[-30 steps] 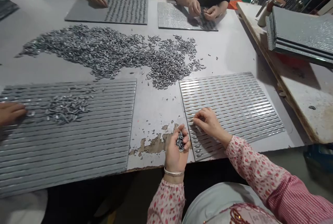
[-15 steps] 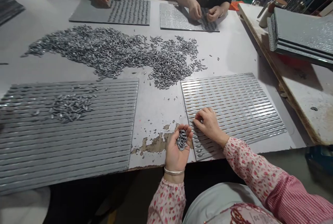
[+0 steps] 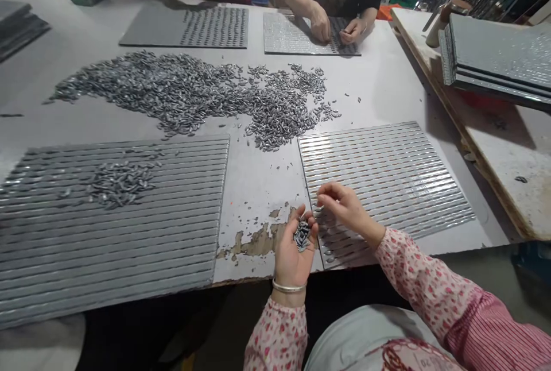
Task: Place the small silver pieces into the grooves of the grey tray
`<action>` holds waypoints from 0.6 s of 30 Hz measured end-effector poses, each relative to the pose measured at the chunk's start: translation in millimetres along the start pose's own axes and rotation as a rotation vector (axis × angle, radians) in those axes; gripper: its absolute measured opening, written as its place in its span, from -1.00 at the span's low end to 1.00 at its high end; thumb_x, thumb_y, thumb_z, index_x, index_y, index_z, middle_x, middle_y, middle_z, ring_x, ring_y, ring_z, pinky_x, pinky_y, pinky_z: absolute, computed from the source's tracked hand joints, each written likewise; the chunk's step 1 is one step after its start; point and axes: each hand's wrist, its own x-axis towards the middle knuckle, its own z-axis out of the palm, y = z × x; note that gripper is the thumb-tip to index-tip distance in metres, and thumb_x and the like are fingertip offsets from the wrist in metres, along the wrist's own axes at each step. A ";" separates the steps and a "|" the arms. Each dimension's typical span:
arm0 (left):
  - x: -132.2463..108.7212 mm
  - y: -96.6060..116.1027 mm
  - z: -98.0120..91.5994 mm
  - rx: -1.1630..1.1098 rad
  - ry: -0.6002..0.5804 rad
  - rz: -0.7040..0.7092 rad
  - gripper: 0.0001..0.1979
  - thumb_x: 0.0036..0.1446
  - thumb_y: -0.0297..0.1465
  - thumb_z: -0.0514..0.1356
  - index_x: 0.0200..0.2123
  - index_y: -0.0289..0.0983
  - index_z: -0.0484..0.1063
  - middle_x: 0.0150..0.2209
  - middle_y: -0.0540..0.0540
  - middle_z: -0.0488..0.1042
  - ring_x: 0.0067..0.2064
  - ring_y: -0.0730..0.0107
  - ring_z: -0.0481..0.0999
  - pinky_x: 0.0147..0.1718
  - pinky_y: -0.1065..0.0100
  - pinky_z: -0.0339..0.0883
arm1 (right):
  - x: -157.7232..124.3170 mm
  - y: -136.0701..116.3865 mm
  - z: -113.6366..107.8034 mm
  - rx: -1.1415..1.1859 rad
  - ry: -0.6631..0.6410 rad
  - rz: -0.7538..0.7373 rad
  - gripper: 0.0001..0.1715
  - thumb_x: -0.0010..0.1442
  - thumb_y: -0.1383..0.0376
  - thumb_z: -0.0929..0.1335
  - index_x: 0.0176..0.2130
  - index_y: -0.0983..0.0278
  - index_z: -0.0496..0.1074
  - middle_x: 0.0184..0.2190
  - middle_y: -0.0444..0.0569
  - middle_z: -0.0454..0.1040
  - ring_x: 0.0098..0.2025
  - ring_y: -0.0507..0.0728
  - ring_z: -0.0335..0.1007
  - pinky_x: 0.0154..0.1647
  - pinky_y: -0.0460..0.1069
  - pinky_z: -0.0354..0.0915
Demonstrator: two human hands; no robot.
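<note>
My left hand (image 3: pixel 293 250) is cupped palm up at the table's near edge, holding a small heap of grey oval pieces (image 3: pixel 302 234). My right hand (image 3: pixel 344 205) hovers just beside it over the near left corner of a ribbed grey tray (image 3: pixel 396 170), its fingertips pinched on one small piece. A few pieces sit in the tray's grooves below that hand. A large loose pile of the same pieces (image 3: pixel 193 92) lies across the middle of the table.
A wider ribbed tray (image 3: pixel 172 210) with a small heap of pieces lies to the left. Two people across the table work over two trays (image 3: pixel 189 26) (image 3: pixel 293 35). Stacked trays (image 3: pixel 495 55) rest on a board at the right. Paint is chipped near the edge (image 3: pixel 253 239).
My right hand has lifted off the tray and drawn toward my left hand. A co-worker's hand at the far left edge has gone out of view.
</note>
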 end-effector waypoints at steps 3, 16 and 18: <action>1.5 -0.1 -6.1 0.026 -0.093 -0.001 -0.86 0.10 -0.53 0.12 -0.25 -0.35 0.44 -0.46 0.00 0.33 -0.54 0.63 0.29 -0.63 0.58 0.22 | 7.1 12.6 -11.0 -0.018 0.028 0.086 -0.93 0.17 0.33 0.33 -0.30 0.29 0.41 -0.46 -0.14 0.44 -0.44 0.02 0.34 -0.41 -0.10 0.23; 6.3 -2.7 -11.5 0.077 -0.050 0.044 -0.91 0.02 -0.51 0.24 -0.34 -0.35 0.45 -0.34 -0.09 0.39 -0.44 0.58 0.32 -0.56 0.57 0.23 | 17.1 21.9 -2.4 -0.442 -0.074 -0.187 -0.85 0.05 0.53 0.39 -0.40 0.30 0.43 -0.45 -0.11 0.44 -0.31 0.08 0.27 -0.21 -0.03 0.16; 6.8 -3.5 -13.0 0.082 -0.071 0.058 -0.90 0.00 -0.50 0.26 -0.33 -0.35 0.46 -0.35 -0.08 0.38 -0.44 0.59 0.31 -0.56 0.58 0.23 | 18.9 24.4 -4.4 -0.483 -0.111 -0.227 -0.86 0.06 0.53 0.40 -0.40 0.31 0.42 -0.42 -0.09 0.42 -0.30 0.09 0.25 -0.18 -0.01 0.15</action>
